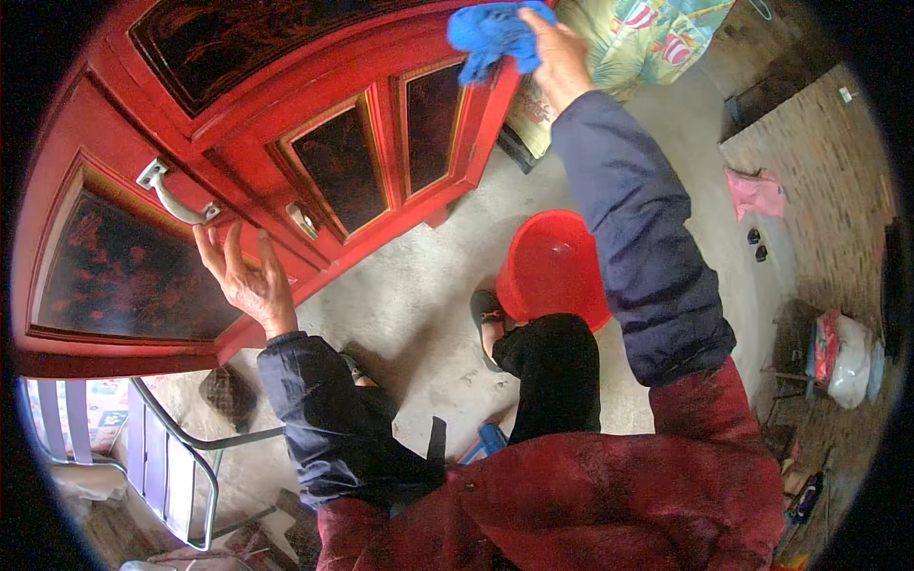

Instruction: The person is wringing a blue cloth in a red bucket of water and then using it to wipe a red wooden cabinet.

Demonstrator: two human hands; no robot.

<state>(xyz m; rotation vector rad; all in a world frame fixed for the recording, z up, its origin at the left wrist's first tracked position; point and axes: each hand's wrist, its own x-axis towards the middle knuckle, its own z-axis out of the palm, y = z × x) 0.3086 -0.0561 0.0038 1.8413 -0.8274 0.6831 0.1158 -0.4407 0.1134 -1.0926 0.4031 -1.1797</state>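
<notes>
My right hand [560, 53] grips a crumpled blue cloth [496, 32] against the upper right edge of a red wooden cabinet [243, 153] with dark, gold-edged panels. Raised with its fingers apart, my left hand [250, 275] is by the cabinet's front, its fingertips just below a pale metal door handle [178, 200]. Whether they touch the handle or the door, I cannot tell. A second handle [303, 220] is on the neighbouring door. On the concrete floor below my right sleeve stands a red plastic basin [553, 268], partly hidden by my arm and knee.
A metal-framed chair with pale straps [161, 457] stands at the lower left, near a dark rounded object [228, 396]. Patterned fabric [643, 43] hangs beside the cabinet at the top. A pink cloth [755, 194] lies at the right, and bagged items [846, 360] rest on a seat.
</notes>
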